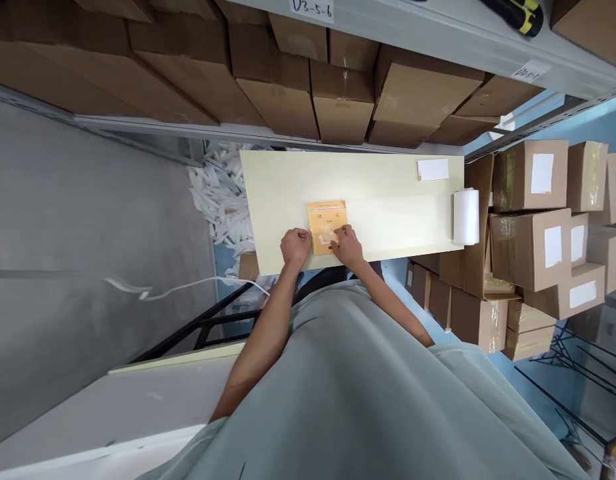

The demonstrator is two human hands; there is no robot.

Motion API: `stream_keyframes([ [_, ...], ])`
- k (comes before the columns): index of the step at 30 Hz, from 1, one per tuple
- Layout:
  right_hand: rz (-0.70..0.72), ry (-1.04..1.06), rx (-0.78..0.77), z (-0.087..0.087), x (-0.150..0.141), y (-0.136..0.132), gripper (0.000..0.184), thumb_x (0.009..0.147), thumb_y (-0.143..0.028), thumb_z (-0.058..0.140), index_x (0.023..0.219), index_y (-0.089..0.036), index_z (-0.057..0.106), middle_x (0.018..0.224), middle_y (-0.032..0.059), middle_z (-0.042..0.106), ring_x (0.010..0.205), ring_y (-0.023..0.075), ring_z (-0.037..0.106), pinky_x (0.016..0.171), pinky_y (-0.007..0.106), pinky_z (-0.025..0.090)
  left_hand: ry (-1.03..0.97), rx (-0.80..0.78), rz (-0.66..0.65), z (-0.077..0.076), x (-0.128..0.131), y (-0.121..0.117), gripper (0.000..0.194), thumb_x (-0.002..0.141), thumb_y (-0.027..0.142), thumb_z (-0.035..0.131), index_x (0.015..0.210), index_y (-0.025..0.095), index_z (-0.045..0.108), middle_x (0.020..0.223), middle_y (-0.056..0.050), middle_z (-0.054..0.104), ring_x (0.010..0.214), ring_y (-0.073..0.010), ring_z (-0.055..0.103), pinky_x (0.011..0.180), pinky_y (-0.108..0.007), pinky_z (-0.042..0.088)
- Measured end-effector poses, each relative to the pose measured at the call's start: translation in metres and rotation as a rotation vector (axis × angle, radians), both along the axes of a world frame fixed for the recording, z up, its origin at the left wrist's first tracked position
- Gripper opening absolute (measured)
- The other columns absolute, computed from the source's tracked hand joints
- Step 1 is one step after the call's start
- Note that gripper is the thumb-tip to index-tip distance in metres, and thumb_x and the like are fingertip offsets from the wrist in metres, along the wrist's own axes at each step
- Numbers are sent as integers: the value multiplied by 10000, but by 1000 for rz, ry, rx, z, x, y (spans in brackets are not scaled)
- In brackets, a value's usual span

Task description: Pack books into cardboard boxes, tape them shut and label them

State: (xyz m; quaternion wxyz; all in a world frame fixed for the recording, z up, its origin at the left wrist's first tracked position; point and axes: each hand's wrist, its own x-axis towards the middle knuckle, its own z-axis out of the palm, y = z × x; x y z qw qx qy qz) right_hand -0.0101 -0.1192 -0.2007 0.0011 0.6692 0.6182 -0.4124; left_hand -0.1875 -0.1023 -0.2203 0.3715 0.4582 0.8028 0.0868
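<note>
An orange-yellow book [326, 217] with printed characters on its cover lies flat near the front edge of a pale cream table [388, 213]. My left hand [295, 247] is closed beside the book's lower left edge, with thumb and fingertips together. Whatever may be between those fingertips is too small to make out. Over the lower right part of the cover rests my right hand [349, 247], its thumb and forefinger apart and touching the book, hiding that corner.
A white roll [467, 217] and a small white pad [433, 169] are at the table's right end. Shelved cardboard boxes [343, 93] run along the back; labelled cartons [531, 177] are stacked right. White paper scraps [225, 193] heap left. A white cable [188, 283] hangs at left.
</note>
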Motion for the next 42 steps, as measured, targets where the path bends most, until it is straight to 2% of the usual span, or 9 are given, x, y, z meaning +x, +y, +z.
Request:
stream_keyframes([
  [4,-33,52,-7,3,0,-3,428,1081,-316,697,1475,-155,657,1564,212,560,1479,326,555,1183,465,563,-44,86,-48,17,0,-2,86,932,295,653,882,240,697,1000,-87,798,967,-266,762,985,-387,579],
  [7,-34,223,16,5,5,-6,511,1009,-355,829,1450,-149,676,1484,193,660,1478,294,594,1260,428,506,-132,163,-136,34,5,-3,87,935,298,670,896,231,711,1063,-83,789,931,-233,763,956,-356,593],
  [11,-112,425,-20,14,17,-13,557,927,-377,906,1400,-176,692,1430,153,737,1370,259,701,1179,385,574,-235,176,-296,53,23,3,151,973,346,681,976,227,775,1109,-78,794,863,-217,753,893,-338,601],
  [15,-278,479,-46,25,38,-22,330,1002,-326,792,1299,-205,715,1262,92,814,1106,214,802,981,318,640,-283,204,-450,66,48,14,259,1043,394,620,1055,237,824,1119,-85,793,897,-235,746,915,-352,592],
  [19,-383,394,23,32,65,-26,116,1060,-291,674,1126,-241,756,1108,48,851,994,221,821,924,313,622,-299,206,-589,73,76,24,267,1068,349,586,1108,252,831,1128,-85,760,947,-243,731,943,-354,575],
  [24,-476,267,17,25,96,-23,108,1028,-270,681,1041,-247,786,1001,50,857,967,257,821,918,341,607,-110,184,-821,70,118,31,299,1095,289,526,1185,244,807,1193,-126,704,1039,-294,709,925,-396,564],
  [30,-543,181,-24,3,124,-17,99,1009,-274,676,977,-248,766,985,58,842,999,262,796,928,358,607,81,70,-1104,51,168,43,326,1029,139,532,1238,201,774,1335,-204,658,1229,-368,659,944,-445,562],
  [36,-605,154,-9,-5,145,-21,286,1027,-289,677,1310,-252,693,960,10,787,901,237,758,884,344,587,78,-11,-1171,39,201,56,333,1032,162,574,1315,205,744,1367,-224,634,1231,-387,664,975,-480,569],
  [42,-538,59,55,-7,151,-22,89,1012,-277,735,1055,-223,792,1209,110,766,1170,264,710,1030,360,571,94,-46,-1224,33,215,63,278,1024,148,584,1219,188,777,1347,-217,649,1234,-374,669,984,-469,562],
])
